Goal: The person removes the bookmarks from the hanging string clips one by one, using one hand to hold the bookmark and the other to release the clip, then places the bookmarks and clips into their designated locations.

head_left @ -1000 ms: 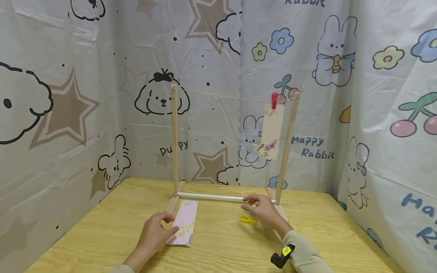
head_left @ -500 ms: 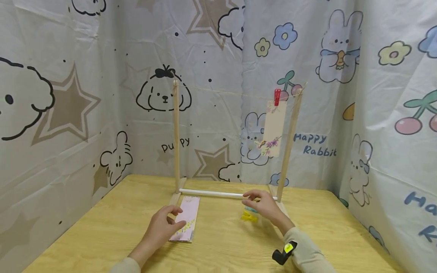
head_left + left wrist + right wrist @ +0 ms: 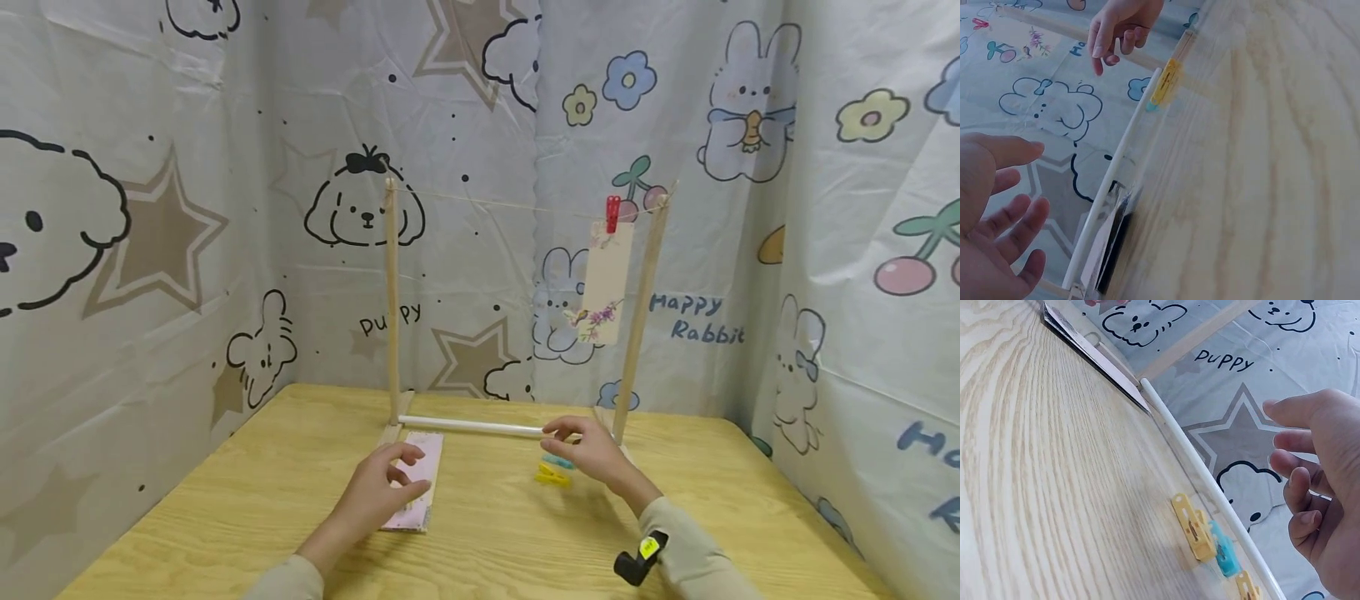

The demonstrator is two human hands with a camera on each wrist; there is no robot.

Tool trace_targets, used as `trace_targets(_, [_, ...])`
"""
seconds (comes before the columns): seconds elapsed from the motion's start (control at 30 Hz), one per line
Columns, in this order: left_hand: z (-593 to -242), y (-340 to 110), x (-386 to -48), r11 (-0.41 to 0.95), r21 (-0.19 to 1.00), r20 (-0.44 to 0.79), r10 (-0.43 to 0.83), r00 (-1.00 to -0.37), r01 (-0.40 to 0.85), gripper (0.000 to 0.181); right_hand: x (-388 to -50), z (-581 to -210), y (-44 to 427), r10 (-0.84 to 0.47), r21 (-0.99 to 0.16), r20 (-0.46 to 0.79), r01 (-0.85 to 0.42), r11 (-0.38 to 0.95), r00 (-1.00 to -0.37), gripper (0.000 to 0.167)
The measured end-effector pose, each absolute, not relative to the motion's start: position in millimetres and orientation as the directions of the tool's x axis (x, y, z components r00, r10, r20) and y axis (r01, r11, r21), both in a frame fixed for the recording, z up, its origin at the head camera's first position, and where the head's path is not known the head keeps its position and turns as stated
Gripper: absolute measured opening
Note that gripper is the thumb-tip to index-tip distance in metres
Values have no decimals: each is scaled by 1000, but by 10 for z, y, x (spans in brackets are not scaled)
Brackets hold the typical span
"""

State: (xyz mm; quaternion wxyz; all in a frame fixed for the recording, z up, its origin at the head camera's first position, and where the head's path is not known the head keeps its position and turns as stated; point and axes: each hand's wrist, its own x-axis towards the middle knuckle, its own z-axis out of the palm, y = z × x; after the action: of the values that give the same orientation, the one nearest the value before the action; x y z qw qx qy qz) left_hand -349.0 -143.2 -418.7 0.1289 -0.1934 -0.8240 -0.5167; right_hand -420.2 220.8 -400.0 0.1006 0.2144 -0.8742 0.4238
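My left hand (image 3: 378,483) hovers over a stack of pink bookmark-like cards (image 3: 426,479) lying on the table, fingers parted and holding nothing. Yellow flowers decorate the top card, partly hidden by the hand. On the right, my right hand (image 3: 588,450) is held above a few small clothespins, its fingers loosely bent around nothing. A yellow clothespin (image 3: 1193,526) lies beside a teal clothespin (image 3: 1225,551), with another yellow one (image 3: 1247,586) at the lower edge of the right wrist view. A red clothespin (image 3: 612,215) fastens a cream card (image 3: 606,283) to a string.
A wooden frame has a left post (image 3: 393,308), a right post (image 3: 641,325) and a white crossbar (image 3: 472,427) low between them. The string (image 3: 510,205) runs between the post tops. Printed curtains (image 3: 480,275) stand behind the wood-grain table (image 3: 480,517).
My left hand has moved right and slightly up over the pink cards, covering more of them. The right hand stays above the clothespins, and the view has shifted slightly.
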Motion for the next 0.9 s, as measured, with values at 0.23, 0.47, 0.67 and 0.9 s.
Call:
trace_targets(0.23, [-4070,-1330,-3569,378,790,443,191,-876,483,34,-4172,-3858,2381,-268,-663,394,-474,580,-879,27])
trace_targets(0.47, [-3929,-1228,-3621,384,772,464,204,-862,506,33,-4148,-3699,2507,-245,-681,377,-447,580,-893,32])
trace_targets(0.67, [-3865,-1168,-3674,392,755,478,222,-850,526,31,-4173,-3558,2600,-240,-703,377,-445,555,-895,29])
trace_targets(0.9, [-3805,-1092,-3685,393,757,482,204,-852,522,30,-4194,-3412,2632,-227,-726,366,-430,538,-902,32])
